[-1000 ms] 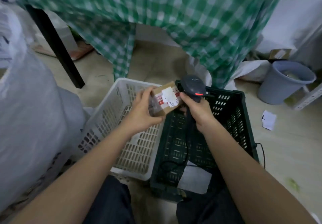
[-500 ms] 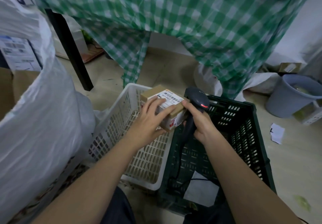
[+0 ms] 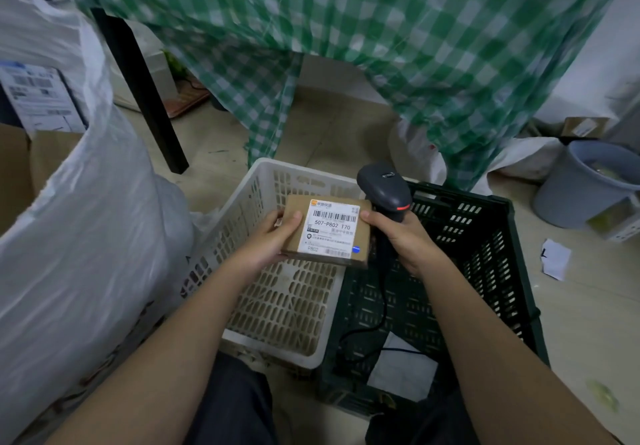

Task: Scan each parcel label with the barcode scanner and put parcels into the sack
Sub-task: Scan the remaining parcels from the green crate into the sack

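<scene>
Now the left hand [image 3: 273, 240] grips the parcel [image 3: 327, 231] by its left edge, label up, while the right hand [image 3: 403, 240] clasps the barcode scanner [image 3: 384, 191] just beside it.

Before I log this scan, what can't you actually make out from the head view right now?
- Sack: its mouth and contents, cut off by the left edge.
- Parcel label's small print under "507-P802 T70": too small to read.
- Scanner trigger and grip: hidden by the right hand.
- Left hand fingers: hidden beneath the parcel.
- Grey bin contents: blurred, cut off by the right edge.
</scene>
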Tool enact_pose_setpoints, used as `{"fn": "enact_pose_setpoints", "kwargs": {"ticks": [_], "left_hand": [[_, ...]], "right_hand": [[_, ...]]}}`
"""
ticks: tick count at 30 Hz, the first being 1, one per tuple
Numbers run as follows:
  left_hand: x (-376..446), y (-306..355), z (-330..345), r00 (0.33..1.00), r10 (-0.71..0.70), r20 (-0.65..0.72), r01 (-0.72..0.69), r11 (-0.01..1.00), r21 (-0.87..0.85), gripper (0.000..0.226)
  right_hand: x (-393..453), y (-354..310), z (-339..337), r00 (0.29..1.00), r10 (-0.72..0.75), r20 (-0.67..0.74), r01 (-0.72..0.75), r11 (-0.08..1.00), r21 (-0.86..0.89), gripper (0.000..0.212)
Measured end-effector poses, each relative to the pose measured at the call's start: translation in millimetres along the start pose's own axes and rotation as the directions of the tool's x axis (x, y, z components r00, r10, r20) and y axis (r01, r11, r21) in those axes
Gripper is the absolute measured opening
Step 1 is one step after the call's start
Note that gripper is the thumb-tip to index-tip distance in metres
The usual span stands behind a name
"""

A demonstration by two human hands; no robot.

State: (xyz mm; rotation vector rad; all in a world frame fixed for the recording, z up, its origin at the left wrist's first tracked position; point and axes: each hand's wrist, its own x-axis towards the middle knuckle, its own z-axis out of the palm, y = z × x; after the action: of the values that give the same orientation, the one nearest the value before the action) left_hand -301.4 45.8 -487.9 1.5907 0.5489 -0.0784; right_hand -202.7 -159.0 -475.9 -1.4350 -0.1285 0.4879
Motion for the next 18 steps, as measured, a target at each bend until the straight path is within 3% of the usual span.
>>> {"fn": "enact_pose_setpoints", "kwargs": {"ticks": [3,7,10,12,15,18], "left_hand": [[1.5,0.1,-2.7,0.995,-0.051,0.081,0.065,0.981,-0.182,0.051],[-1.5,-1.2,-5.4,0.994,-0.052,0.091,0.067,0.983,-0.171,0.052],[0.0,-1.8,-10.5,0.999,-0.007,-0.040,-0.001,0.982,-0.187,0.065],[3.7,-3.7,-13.4,0.990,0.015,-0.137,-0.044,0.976,-0.213,0.071],[8.5,-5.1,-13.8,0.971,0.044,-0.237,-0.093,0.975,-0.203,0.080],[12.3,-5.0,-13.0,0.954,0.052,-0.296,-0.121,0.968,-0.219,0.084]], "right_hand": [[1.8,0.6,-5.5,1.000,0.015,0.002,-0.015,1.000,0.012,0.025],[2.7,1.2,-4.9,0.998,-0.022,-0.053,0.019,0.998,-0.058,0.025],[3.6,3.4,-6.7,0.984,-0.108,-0.142,0.076,0.975,-0.209,0.027],[2.6,4.4,-10.1,0.983,-0.078,-0.165,0.028,0.958,-0.286,0.020],[-3.1,5.7,-10.6,0.994,0.074,-0.086,-0.099,0.934,-0.343,0.018],[-9.0,8.8,-8.9,0.989,0.145,0.019,-0.121,0.881,-0.458,0.020]]}}
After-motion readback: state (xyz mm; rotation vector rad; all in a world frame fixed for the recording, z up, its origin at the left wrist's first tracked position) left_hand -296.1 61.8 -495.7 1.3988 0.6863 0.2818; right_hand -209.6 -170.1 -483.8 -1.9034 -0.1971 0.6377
